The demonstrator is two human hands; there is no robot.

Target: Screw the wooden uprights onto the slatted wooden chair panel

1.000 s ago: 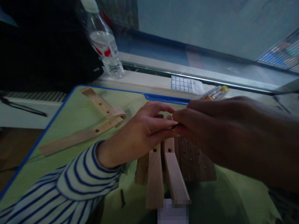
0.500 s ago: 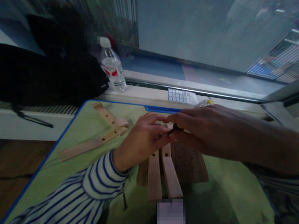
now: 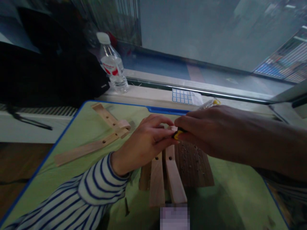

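My left hand point(image 3: 144, 143) reaches out of a striped sleeve and pinches the top of the wooden slats point(image 3: 165, 172) that stand on the green mat point(image 3: 72, 166). Its fingertips are pressed together at that spot. My right hand point(image 3: 216, 134) comes in from the right, fingers wrapped round a small yellow and black tool point(image 3: 177, 133) whose tip meets the left fingertips. A dark wooden board point(image 3: 194, 166) with several small holes lies just under the right hand.
A hinged pair of wooden strips point(image 3: 100, 134) with holes lies on the mat's left. A water bottle point(image 3: 112, 64) and a blue grid sheet point(image 3: 183, 95) sit on the window sill. A black bag point(image 3: 48, 73) fills the far left. A small plastic packet point(image 3: 211, 103) shows behind my right hand.
The view has pulled back and shifted a little. Both hands stay joined above the slats, and the yellow tip of the tool now shows between the fingers.
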